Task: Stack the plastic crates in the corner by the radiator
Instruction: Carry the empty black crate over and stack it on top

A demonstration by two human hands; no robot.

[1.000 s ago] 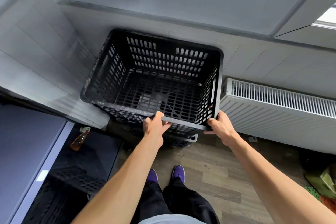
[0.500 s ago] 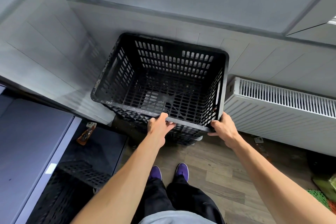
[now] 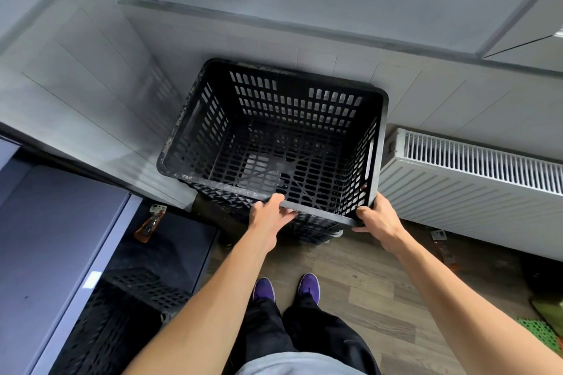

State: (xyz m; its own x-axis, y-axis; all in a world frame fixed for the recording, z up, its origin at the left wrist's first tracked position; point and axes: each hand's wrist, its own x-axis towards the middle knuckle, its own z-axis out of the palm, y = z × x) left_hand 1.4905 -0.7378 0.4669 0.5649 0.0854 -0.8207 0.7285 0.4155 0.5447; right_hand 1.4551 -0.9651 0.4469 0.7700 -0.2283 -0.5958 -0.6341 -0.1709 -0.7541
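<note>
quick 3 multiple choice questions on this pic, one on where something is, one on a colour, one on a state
1. Where is the radiator relative to the black crate?
A) to its right
B) to its left
C) inside it

2. What colour are the shoes?
A) white
B) purple
C) red

3. How is the black crate being handled?
A) no hand touches it
B) one hand alone touches it
C) the left hand and the right hand both grip its near rim

Answers:
1 A: the radiator stands just beyond the crate's right side.
2 B: both shoes below the crate are purple.
3 C: each hand curls round the near rim, the right hand at its corner.
</note>
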